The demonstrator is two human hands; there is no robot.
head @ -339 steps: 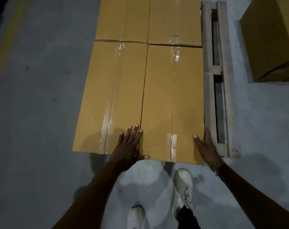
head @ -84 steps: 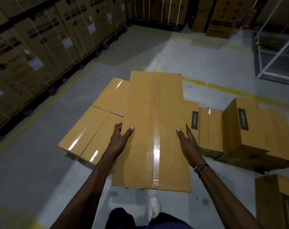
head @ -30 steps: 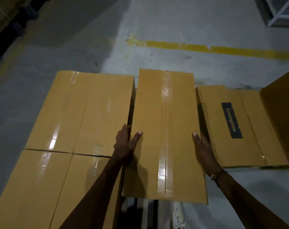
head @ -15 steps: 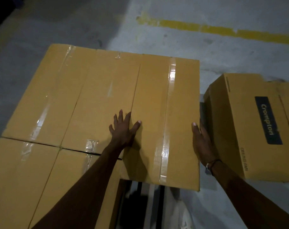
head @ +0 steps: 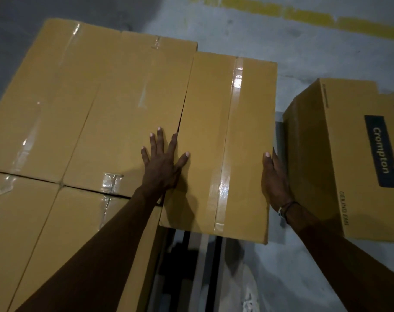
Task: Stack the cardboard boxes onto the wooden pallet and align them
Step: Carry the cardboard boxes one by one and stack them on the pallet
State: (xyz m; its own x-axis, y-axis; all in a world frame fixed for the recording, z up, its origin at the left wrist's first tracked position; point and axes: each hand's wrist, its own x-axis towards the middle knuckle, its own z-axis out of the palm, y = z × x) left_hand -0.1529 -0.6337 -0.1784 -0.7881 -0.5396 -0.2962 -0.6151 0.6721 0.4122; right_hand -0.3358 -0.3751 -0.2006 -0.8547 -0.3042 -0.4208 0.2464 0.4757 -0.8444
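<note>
A long taped cardboard box [head: 227, 131] lies on the pallet at the right of the stacked boxes [head: 97, 104], its far end set back from theirs. My left hand [head: 163, 163] lies flat with spread fingers across the seam between this box and its left neighbour. Against the box's right side my right hand [head: 273, 176] presses flat, thumb at the top edge. Bare slats of the wooden pallet [head: 200, 262] show below the box's near end.
A loose box printed "Crompton" [head: 349, 158] stands on the floor close to the right of my right hand. Grey concrete floor with a yellow line [head: 304, 14] lies beyond. A white shoe [head: 243, 287] stands beside the pallet.
The box came down onto the pallet beside the stack and slid against its left neighbour. My left hand moved from the box's side to lie flat on top.
</note>
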